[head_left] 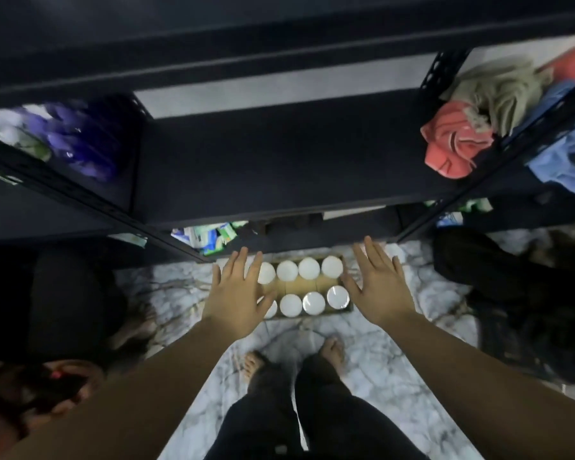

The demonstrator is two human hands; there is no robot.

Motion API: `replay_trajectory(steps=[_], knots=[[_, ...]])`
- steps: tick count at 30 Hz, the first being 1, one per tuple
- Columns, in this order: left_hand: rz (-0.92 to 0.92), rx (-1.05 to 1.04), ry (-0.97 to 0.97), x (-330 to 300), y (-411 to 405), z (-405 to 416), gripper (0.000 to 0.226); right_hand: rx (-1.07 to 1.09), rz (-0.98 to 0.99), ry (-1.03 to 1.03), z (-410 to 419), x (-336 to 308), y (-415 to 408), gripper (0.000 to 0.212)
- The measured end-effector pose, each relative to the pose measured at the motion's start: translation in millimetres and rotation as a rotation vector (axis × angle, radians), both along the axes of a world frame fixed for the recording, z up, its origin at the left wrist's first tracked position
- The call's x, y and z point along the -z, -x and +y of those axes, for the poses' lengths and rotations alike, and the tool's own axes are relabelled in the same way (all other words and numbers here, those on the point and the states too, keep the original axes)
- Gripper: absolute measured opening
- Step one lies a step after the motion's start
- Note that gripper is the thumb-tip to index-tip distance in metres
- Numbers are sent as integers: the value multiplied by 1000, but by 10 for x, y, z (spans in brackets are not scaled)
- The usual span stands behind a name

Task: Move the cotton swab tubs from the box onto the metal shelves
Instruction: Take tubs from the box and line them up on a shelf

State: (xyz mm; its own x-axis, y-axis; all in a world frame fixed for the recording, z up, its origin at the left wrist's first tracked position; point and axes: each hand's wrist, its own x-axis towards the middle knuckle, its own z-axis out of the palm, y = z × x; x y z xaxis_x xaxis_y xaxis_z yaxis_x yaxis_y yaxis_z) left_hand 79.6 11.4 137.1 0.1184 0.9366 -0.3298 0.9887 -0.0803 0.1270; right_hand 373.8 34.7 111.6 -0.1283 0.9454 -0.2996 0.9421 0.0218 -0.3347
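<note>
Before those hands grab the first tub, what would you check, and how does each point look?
1. Left hand free: ok, open with fingers spread, holding nothing.
2. Right hand free: ok, open, at the box's right end.
3. Tubs reachable: ok, white lids stand in two rows in the cardboard box on the floor.
4. All tubs visible: not ok, the left hand covers the box's left end.
5. Room on the shelf: ok, its dark middle section is bare.
6. Lids shut tight: cannot tell.
</note>
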Motion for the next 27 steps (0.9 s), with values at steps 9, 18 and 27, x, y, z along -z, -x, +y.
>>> replay_trajectory(steps=[9, 18, 27], knots=[[-43, 3, 191, 1002, -60, -345, 83, 31, -38, 185, -456, 989, -57, 70], [-72, 24, 279, 2378, 174, -551, 82, -56, -7, 273, -531, 2318, 438, 68], [-35, 62, 305, 3449, 427, -669, 79, -140, 0, 279, -572, 3278, 967, 65]])
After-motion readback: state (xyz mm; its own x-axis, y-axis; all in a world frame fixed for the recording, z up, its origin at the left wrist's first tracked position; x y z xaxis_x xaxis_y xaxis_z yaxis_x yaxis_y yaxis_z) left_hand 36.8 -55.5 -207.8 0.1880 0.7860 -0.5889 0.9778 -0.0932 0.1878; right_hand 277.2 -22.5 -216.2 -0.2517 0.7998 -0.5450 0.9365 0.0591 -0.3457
